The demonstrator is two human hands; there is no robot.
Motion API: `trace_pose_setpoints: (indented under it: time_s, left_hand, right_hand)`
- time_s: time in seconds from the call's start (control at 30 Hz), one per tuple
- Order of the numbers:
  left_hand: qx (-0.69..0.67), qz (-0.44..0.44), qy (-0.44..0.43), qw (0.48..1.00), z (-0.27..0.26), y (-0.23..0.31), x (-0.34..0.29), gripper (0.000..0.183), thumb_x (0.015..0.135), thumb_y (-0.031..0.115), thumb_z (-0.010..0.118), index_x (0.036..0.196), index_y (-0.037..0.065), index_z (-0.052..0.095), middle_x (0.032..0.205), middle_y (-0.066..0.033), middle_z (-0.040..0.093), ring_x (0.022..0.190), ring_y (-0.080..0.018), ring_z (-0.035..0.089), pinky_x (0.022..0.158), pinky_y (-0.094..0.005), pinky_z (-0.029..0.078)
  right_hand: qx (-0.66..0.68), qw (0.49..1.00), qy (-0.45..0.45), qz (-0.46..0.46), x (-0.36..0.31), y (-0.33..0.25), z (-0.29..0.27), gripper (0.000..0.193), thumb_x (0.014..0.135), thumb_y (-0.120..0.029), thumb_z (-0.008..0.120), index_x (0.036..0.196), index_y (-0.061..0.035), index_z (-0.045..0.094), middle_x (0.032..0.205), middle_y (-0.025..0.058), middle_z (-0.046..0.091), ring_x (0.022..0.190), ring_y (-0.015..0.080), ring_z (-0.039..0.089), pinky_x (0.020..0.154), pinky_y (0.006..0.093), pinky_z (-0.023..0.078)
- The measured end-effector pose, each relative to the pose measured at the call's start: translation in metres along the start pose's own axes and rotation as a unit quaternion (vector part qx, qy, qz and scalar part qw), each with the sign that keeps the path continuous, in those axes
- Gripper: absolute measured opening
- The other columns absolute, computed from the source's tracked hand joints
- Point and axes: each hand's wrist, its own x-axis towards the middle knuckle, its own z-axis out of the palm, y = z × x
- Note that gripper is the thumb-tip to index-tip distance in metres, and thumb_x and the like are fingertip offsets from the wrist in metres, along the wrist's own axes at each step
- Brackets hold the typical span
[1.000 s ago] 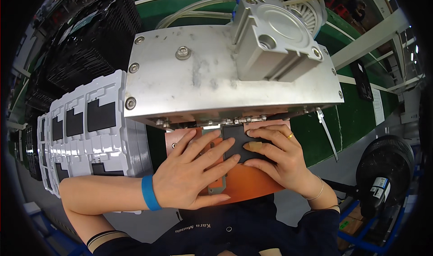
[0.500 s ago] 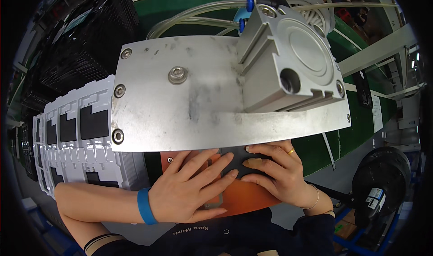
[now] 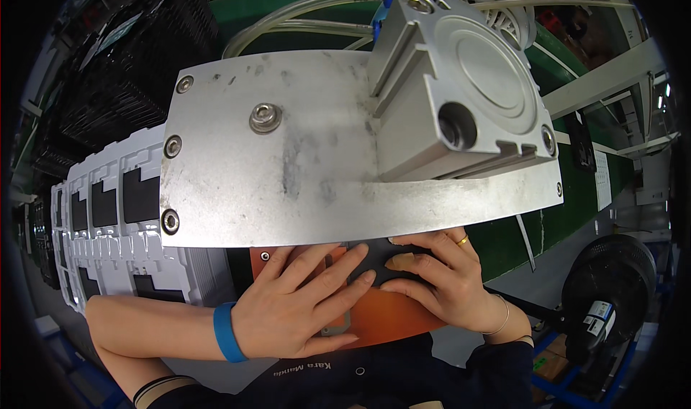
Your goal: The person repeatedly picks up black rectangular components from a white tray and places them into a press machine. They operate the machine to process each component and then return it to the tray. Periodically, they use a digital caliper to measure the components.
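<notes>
My left hand (image 3: 299, 297), with a blue band at the wrist, lies with its fingers spread over an orange plate (image 3: 392, 315). Its fingertips reach the near-left edge of a dark grey flat piece (image 3: 371, 265) on that plate. My right hand (image 3: 443, 279) bends its fingers and thumb onto the right end of the same piece; one finger wears a tan plaster. Just beyond both hands, a thick metal plate (image 3: 223, 171) carrying a square air cylinder (image 3: 468, 92) overhangs the orange plate. It hides the far part of the dark piece and of the plate.
To the left, white moulded trays (image 3: 115, 225) hold dark L-shaped pieces, with black crates (image 3: 137, 63) behind them. Clear air hoses (image 3: 302, 13) run to the cylinder. A black fan (image 3: 608, 286) stands at right, below a green bench top (image 3: 500, 247).
The metal plate and cylinder appear shifted slightly left in view. My left hand sits slightly further left; my right hand stays on the dark piece almost unmoved.
</notes>
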Motion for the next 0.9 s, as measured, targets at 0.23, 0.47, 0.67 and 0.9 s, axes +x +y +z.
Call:
trace_pose_setpoints:
  time_s: [0.23, 0.47, 0.67, 0.9]
  left_hand:
    - [0.002, 0.004, 0.007, 1.0, 0.001, 0.0, -0.001, 0.066, 0.081, 0.056, 0.069, 0.132, 0.016, 0.061, 0.146, -0.0142, 0.047, 0.132, -0.0382, 0.042, 0.108, -0.0607, 0.032]
    - [0.018, 0.021, 0.029, 0.999, 0.002, 0.0, 0.0, 0.066, 0.081, 0.054, 0.069, 0.133, 0.014, 0.06, 0.146, -0.0152, 0.047, 0.13, -0.0399, 0.042, 0.108, -0.0599, 0.032]
    - [0.024, 0.075, 0.091, 0.993, 0.0, -0.003, -0.004, 0.055, 0.084, 0.045, 0.068, 0.129, 0.014, 0.062, 0.144, -0.0134, 0.05, 0.129, -0.0384, 0.045, 0.106, -0.0546, 0.037]
    - [-0.205, -0.042, 0.229, 0.95, -0.02, 0.004, -0.016, 0.044, 0.081, 0.02, 0.078, 0.119, 0.005, 0.062, 0.115, -0.0127, 0.062, 0.101, -0.0256, 0.06, 0.085, -0.0358, 0.049]
  right_hand:
    - [0.01, 1.0, -0.011, -0.005, 0.001, -0.001, -0.001, 0.028, 0.072, -0.02, 0.082, 0.094, -0.0086, 0.068, 0.117, 0.0063, 0.062, 0.098, 0.0258, 0.055, 0.084, 0.0352, 0.046]
    - [0.049, 0.996, -0.069, 0.034, 0.006, -0.003, -0.009, 0.029, 0.075, -0.016, 0.08, 0.098, -0.0098, 0.064, 0.113, 0.0067, 0.055, 0.102, 0.0297, 0.051, 0.088, 0.0388, 0.041]
    - [0.096, 0.992, -0.063, 0.06, 0.009, -0.012, -0.02, 0.034, 0.072, -0.008, 0.081, 0.1, -0.0076, 0.061, 0.107, 0.0079, 0.056, 0.105, 0.028, 0.055, 0.09, 0.0395, 0.042]
    - [0.424, 0.874, -0.005, 0.239, -0.01, -0.023, -0.017, 0.035, 0.073, 0.009, 0.08, 0.092, -0.0032, 0.054, 0.098, 0.0051, 0.06, 0.093, 0.0113, 0.061, 0.085, 0.0279, 0.054]
